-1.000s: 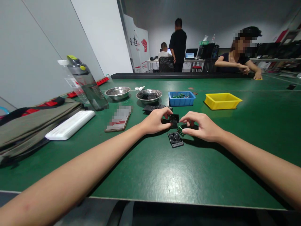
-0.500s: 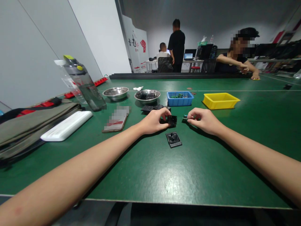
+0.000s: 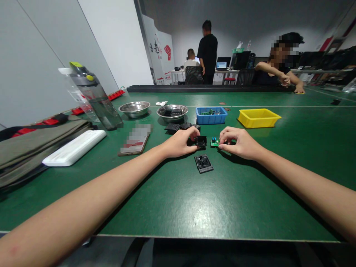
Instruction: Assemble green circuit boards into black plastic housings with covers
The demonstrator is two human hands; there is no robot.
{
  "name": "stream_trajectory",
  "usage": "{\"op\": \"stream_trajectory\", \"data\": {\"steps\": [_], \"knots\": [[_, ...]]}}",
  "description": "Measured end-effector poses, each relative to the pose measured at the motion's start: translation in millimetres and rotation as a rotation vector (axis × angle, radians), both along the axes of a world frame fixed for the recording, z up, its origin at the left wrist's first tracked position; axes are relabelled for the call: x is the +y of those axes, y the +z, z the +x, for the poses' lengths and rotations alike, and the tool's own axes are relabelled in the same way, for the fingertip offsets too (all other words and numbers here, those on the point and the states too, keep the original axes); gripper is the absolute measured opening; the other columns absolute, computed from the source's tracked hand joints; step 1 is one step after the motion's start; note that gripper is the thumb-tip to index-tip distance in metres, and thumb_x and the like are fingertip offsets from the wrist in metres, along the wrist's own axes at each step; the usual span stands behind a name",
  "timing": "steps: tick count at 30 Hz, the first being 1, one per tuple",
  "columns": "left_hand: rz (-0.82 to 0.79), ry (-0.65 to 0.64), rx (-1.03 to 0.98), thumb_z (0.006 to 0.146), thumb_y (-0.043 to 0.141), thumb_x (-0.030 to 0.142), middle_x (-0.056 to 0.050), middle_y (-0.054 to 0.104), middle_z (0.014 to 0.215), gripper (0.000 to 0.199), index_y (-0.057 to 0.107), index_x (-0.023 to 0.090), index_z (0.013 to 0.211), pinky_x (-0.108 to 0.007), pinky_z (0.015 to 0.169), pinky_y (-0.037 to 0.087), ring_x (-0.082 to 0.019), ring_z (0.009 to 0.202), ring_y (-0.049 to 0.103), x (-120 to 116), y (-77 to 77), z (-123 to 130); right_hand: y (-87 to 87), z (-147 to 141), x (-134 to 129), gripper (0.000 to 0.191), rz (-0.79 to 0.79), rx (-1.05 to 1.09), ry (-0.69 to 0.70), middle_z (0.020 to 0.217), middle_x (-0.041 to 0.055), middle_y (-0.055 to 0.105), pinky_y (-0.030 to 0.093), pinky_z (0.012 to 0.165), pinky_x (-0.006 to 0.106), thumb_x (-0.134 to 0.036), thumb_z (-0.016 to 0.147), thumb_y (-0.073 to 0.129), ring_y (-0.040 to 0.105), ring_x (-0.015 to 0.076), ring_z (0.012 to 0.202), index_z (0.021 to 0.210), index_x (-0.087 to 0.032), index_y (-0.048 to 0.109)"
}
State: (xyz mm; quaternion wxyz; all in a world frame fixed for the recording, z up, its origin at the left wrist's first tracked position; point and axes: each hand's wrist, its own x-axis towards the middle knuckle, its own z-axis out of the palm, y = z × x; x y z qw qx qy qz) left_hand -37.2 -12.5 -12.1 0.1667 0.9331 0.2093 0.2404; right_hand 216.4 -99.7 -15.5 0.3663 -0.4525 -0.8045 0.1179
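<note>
Between the thumb and fingers of my left hand (image 3: 182,142) is a small black plastic housing (image 3: 201,142), its hollow side showing. My right hand (image 3: 239,142) pinches a small green circuit board (image 3: 214,142) by its right end; a blue part stands on top of the board. Board and housing are a short gap apart, just above the green table. Nearer to me lies a square black cover (image 3: 203,163) with raised parts in its middle. Behind my left hand sit several black plastic pieces (image 3: 180,127), partly hidden by the fingers.
Along the back stand a metal bowl (image 3: 135,109), another bowl (image 3: 182,118) with black parts, a blue bin (image 3: 211,120) with circuit boards and a yellow bin (image 3: 258,120). Left are a phone (image 3: 135,140), white power bank (image 3: 75,147), water bottle (image 3: 97,98) and bag (image 3: 36,148). A person sits across.
The circuit board has turned in my right hand so that its green face shows. The housing in my left hand has turned, with its hollow side now more visible. The view has shifted slightly.
</note>
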Motion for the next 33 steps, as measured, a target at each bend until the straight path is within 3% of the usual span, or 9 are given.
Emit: {"op": "stream_trajectory", "data": {"steps": [6, 9, 11, 14, 16, 20, 25, 29, 33], "knots": [[-0.006, -0.011, 0.008, 0.081, 0.068, 0.028, -0.004, 0.067, 0.092, 0.025, 0.056, 0.018, 0.100, -0.031, 0.074, 0.050, -0.018, 0.082, 0.064, -1.2, 1.2, 0.4, 4.4, -1.9, -4.6, 0.021, 0.075, -0.001, -0.047, 0.070, 0.0016, 0.060, 0.043, 0.059, 0.028, -0.028, 0.086, 0.064, 0.054, 0.0136, 0.062, 0.068, -0.017, 0.063], [-0.015, -0.014, 0.009, 0.081, 0.068, 0.028, -0.003, 0.065, 0.091, 0.026, 0.055, 0.018, 0.100, -0.030, 0.073, 0.050, -0.017, 0.081, 0.063, -1.0, 1.5, 0.1, 8.4, -10.1, -12.7, 0.019, 0.101, -0.066, 0.005, 0.071, 0.0023, 0.062, 0.044, 0.061, 0.028, -0.030, 0.089, 0.064, 0.055, 0.0138, 0.062, 0.075, -0.016, 0.066], [-0.024, -0.019, 0.005, 0.080, 0.068, 0.029, -0.003, 0.065, 0.090, 0.027, 0.055, 0.018, 0.101, -0.030, 0.073, 0.050, -0.017, 0.081, 0.063, -1.1, 1.5, 0.1, 9.7, -19.7, -19.6, 0.019, 0.084, -0.129, 0.089, 0.083, 0.0056, 0.066, 0.048, 0.065, 0.030, -0.034, 0.089, 0.067, 0.059, 0.0151, 0.068, 0.090, -0.015, 0.070], [-0.037, -0.026, 0.004, 0.081, 0.068, 0.030, -0.002, 0.064, 0.089, 0.028, 0.054, 0.018, 0.102, -0.029, 0.072, 0.050, -0.017, 0.080, 0.063, -2.2, 1.8, 0.1, 8.9, -37.2, -29.9, 0.043, 0.017, -0.248, 0.222, 0.114, 0.0130, 0.067, 0.053, 0.086, 0.036, -0.039, 0.085, 0.074, 0.066, 0.0230, 0.097, 0.120, -0.015, 0.067], [-0.047, -0.025, 0.002, 0.082, 0.067, 0.030, -0.002, 0.064, 0.087, 0.027, 0.054, 0.018, 0.102, -0.029, 0.071, 0.050, -0.017, 0.078, 0.063, -3.1, 2.2, 0.1, 8.0, -47.9, -35.6, 0.046, -0.032, -0.297, 0.271, 0.121, 0.0135, 0.066, 0.051, 0.095, 0.039, -0.036, 0.084, 0.075, 0.064, 0.0262, 0.110, 0.125, -0.017, 0.064], [-0.056, -0.023, 0.000, 0.081, 0.067, 0.029, -0.001, 0.064, 0.087, 0.026, 0.054, 0.019, 0.101, -0.029, 0.071, 0.050, -0.016, 0.079, 0.063, -3.8, 2.4, -0.1, 8.5, -59.3, -43.2, 0.030, -0.087, -0.287, 0.330, 0.113, 0.0098, 0.068, 0.052, 0.093, 0.037, -0.032, 0.085, 0.073, 0.065, 0.0238, 0.105, 0.111, -0.018, 0.066], [-0.061, -0.035, -0.009, 0.082, 0.066, 0.029, -0.001, 0.064, 0.086, 0.025, 0.053, 0.019, 0.100, -0.029, 0.072, 0.050, -0.016, 0.078, 0.063, -4.2, 2.4, 0.3, 10.5, -56.3, -44.2, 0.021, -0.103, -0.342, 0.292, 0.108, 0.0091, 0.065, 0.052, 0.086, 0.036, -0.035, 0.087, 0.071, 0.064, 0.0223, 0.095, 0.100, -0.020, 0.065], [-0.057, -0.029, -0.012, 0.082, 0.067, 0.030, -0.001, 0.064, 0.086, 0.025, 0.053, 0.020, 0.100, -0.029, 0.071, 0.049, -0.016, 0.078, 0.063, -4.3, 2.8, 0.0, 19.0, -44.5, -42.8, 0.019, -0.146, -0.376, 0.254, 0.104, 0.0079, 0.065, 0.051, 0.082, 0.034, -0.036, 0.085, 0.073, 0.064, 0.0211, 0.090, 0.093, -0.020, 0.066], [-0.052, -0.025, -0.003, 0.082, 0.068, 0.032, -0.002, 0.064, 0.087, 0.027, 0.054, 0.019, 0.100, -0.029, 0.071, 0.049, -0.017, 0.078, 0.063, -3.3, 2.3, -0.6, 32.6, -18.5, -36.6, 0.018, -0.237, -0.443, 0.202, 0.087, 0.0043, 0.064, 0.047, 0.068, 0.029, -0.035, 0.081, 0.077, 0.060, 0.0174, 0.076, 0.082, -0.019, 0.067]]}}
